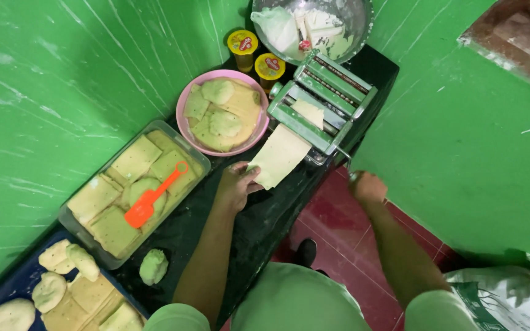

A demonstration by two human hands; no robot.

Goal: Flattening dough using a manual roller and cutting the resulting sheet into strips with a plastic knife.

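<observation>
A metal pasta roller machine [321, 101] stands on a black table [253, 227] against green walls. A flat pale-green dough sheet [280, 156] hangs out of the roller's near side. My left hand [237, 184] pinches the lower left edge of that sheet. My right hand [367, 186] is closed around the machine's crank handle off the table's right edge. A second piece of dough [309, 112] lies on top of the rollers.
A pink bowl [182, 125] holds dough pieces. A clear tray [69, 217] holds flat dough squares and an orange scoop [151, 199]. A blue tray [16, 282] has more dough, a dough ball [153, 266] lies beside it. Steel mixing bowl [360, 27] and two yellow-lidded cups [256, 55] stand behind.
</observation>
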